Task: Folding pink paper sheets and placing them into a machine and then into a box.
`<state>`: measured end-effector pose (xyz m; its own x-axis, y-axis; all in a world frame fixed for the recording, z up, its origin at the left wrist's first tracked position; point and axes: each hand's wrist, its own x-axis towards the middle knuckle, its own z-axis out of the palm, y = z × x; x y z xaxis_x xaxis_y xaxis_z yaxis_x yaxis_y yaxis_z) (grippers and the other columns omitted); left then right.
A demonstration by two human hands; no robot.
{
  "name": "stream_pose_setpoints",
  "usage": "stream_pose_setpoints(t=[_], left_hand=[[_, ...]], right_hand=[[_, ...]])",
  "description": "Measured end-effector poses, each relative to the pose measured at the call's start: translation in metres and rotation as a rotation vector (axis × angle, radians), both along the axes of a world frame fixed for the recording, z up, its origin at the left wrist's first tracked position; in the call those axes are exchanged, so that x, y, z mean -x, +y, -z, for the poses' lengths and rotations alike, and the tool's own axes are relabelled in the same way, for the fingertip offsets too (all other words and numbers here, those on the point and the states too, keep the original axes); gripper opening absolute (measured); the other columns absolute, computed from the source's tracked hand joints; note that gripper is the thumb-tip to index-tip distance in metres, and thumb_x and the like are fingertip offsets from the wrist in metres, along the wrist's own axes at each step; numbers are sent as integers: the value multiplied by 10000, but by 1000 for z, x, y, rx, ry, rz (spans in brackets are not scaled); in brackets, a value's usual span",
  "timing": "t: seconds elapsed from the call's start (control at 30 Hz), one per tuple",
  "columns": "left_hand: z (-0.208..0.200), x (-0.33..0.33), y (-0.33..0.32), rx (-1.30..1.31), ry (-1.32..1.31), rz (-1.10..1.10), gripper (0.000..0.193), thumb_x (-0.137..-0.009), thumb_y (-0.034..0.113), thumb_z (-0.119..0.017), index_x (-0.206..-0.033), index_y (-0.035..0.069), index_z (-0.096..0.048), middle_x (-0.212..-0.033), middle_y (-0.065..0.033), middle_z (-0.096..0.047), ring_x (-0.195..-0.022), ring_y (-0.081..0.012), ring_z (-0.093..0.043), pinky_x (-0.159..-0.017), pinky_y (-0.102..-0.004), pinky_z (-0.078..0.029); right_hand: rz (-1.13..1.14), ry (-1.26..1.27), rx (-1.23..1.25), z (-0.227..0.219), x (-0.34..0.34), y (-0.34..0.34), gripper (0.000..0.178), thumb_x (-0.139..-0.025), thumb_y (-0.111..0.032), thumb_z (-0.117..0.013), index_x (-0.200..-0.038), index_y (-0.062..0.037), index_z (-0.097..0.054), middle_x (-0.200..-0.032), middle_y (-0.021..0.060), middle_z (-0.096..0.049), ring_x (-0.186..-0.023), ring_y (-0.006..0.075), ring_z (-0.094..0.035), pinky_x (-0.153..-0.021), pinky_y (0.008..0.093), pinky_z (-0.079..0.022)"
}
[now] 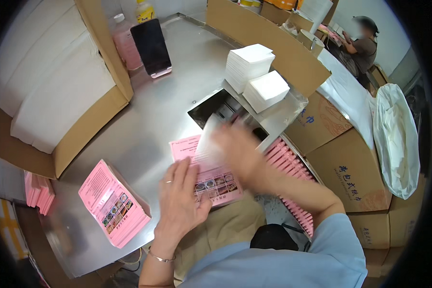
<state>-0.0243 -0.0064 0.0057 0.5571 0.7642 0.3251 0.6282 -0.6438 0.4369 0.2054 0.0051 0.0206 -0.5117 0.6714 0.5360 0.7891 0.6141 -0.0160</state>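
Note:
A pink printed paper packet point(225, 185) with small food pictures lies at the near edge of the metal table, in front of my body. My left hand point(177, 201) rests on its left side, fingers stretched out and lying flat. Over the packet's upper part, my right hand point(242, 151) is smeared by motion. It appears to grip a folded white paper napkin point(206, 146), also blurred; the fingertips cannot be made out clearly. To the left sits a pile of similar pink packets point(113, 204). Two stacks of white napkins point(249, 65) stand beyond my right hand.
A dark rectangular opening point(207, 108) is set in the metal table point(144, 125). An open carton point(93, 117) of white paper stands left, beside a phone point(151, 48) on a stand. Pink packets point(293, 165) fill a row at right, near stacked cartons point(348, 173). A co-worker point(365, 50) sits far right.

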Motion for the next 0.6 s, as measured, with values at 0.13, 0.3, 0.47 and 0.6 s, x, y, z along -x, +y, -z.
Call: stream_pose_setpoints(t=[0.13,0.3,0.47,0.6], left_hand=[[-5,-5,-1,2,77,-223,871,-639,353,-805,-1362,-6,-477,-1488,-253,-393,-1335,-467,-380,-1009,-618,-320],[-5,-27,5,-103,-51,-320,900,-645,334,-815,-1397,-3,-455,-1524,-261,-364,-1407,-498,-305,-1035,-637,-279],[-9,-14,-6,-38,228,-366,666,-740,430,-750,-1312,126,-597,-1445,-212,-430,-1320,-467,-374,-1015,-566,-304],[-6,-26,-3,-170,184,-407,592,-774,440,-745,-1248,105,-629,-1331,-223,-488,-1133,-436,-456,-905,-518,-338]], right_hand=[[-136,15,-43,25,37,-23,281,-793,-192,-642,-1014,-19,-658,-957,142,-599,-967,310,-625,-1087,724,-265],[-47,-318,257,4,76,23,277,-738,-125,-660,-991,-18,-690,-787,137,-611,-853,316,-643,-1051,653,-359],[276,187,-138,-12,-15,23,373,-743,-56,-668,-1107,10,-619,-982,158,-622,-836,366,-606,-807,474,-495],[676,14,-131,1,-108,62,181,-871,-235,-682,-883,-54,-684,-927,103,-593,-960,272,-555,-803,441,-448]])
